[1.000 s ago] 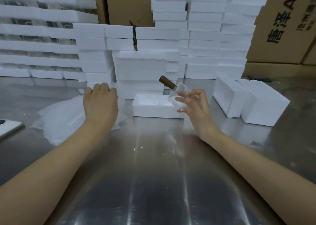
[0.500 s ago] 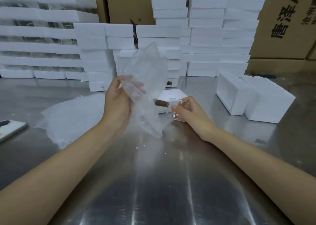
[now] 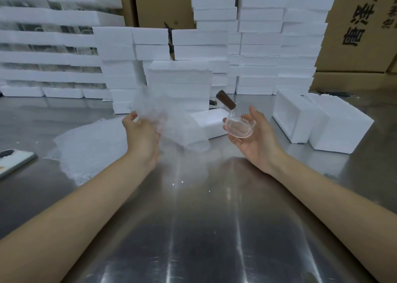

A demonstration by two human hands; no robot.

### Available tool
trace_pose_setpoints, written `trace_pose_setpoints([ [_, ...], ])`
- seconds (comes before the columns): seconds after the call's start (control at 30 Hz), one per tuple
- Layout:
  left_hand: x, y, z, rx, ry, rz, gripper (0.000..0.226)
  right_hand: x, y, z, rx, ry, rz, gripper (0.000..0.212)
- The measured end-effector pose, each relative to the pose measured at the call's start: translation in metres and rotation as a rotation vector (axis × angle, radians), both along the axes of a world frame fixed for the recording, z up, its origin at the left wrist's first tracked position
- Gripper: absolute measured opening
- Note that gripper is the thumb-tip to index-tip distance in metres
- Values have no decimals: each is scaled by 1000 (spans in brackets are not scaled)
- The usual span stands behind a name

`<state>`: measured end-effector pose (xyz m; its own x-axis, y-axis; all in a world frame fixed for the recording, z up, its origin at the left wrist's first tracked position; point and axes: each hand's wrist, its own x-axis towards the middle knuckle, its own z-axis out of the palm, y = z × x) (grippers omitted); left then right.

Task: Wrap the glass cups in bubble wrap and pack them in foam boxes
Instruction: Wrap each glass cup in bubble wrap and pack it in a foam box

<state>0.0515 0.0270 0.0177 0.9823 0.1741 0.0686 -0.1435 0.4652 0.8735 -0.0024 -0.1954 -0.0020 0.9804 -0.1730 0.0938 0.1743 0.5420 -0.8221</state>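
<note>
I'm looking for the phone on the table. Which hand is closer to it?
Left. The left hand, holding bubble wrap, is right of the phone and farther back; the right hand, holding the glass cup, is even farther right.

steel table point(image 3: 193, 229), cardboard cartons point(image 3: 361, 46) behind

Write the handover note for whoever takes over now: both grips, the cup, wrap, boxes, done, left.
Left grip holds a bubble wrap sheet, raised and blurred.
Right grip cradles the glass cup, its brown handle pointing up.
A foam box lies on the table behind both.
Done: cup and sheet in hand.
Left: wrap the cup, pack it in the box.
</note>
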Motion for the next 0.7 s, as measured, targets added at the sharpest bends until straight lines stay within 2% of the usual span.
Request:
trace_pose_setpoints([
  [0.1,0,-2,0,63,-72,33,36,2,-3,-2,-16,-10,25,37],
  [0.17,-3,-4,-3,331,-203,111,47,2,-2,-3,32,-13,55,41],
  [0.27,-5,-2,-14,803,-432,215,71,1,3,-3,60,-37,107,28],
  [0.37,-3,0,-20,1015,-527,345,76,0,6,-2,-9,-48,132,24],
  [0.5,4,5,-18,1114,-603,420,71,-1,10,-2,-112,2,151,31],
  [0.6,5,9,-18,1050,-610,220,64,-2,12,-3,-280,50,135,32],
  [0.7,0,6,-20,1022,-552,148,68,-5,18,-1,-409,55,123,32],
])
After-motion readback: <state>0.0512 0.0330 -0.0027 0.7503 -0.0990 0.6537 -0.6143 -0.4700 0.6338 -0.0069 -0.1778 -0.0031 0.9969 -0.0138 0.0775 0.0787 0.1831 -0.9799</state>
